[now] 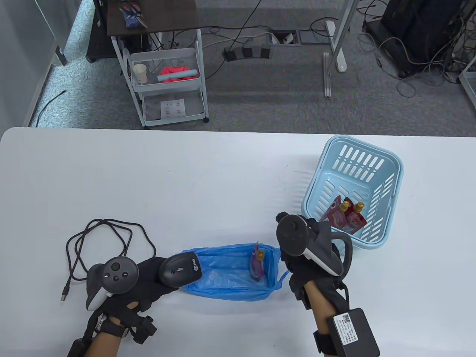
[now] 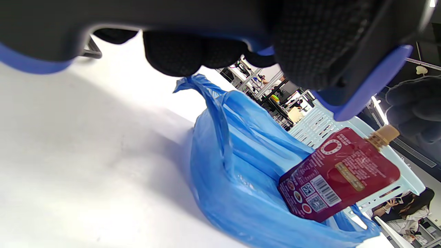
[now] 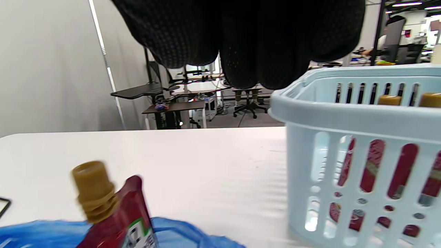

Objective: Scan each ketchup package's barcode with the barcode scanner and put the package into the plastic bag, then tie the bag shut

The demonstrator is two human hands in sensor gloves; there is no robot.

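Observation:
My left hand [image 1: 148, 279] grips the black barcode scanner [image 1: 181, 268] at the left end of the blue plastic bag [image 1: 230, 277], which lies open on the table. One red ketchup package [image 1: 257, 264] with a tan cap leans inside the bag; its barcode side [image 2: 339, 174] faces the scanner [image 2: 344, 41]. My right hand [image 1: 289, 262] hovers just right of the package, fingers [image 3: 241, 41] loosely curled, holding nothing. Two more ketchup packages [image 1: 346, 217] sit in the light blue basket [image 1: 316, 186].
The scanner's black cable [image 1: 104, 238] loops on the table to the left, ending in a USB plug [image 1: 65, 293]. The basket [image 3: 344, 117] stands close beside my right hand. Beyond the table's far edge stand a white trolley [image 1: 167, 85] and floor cables.

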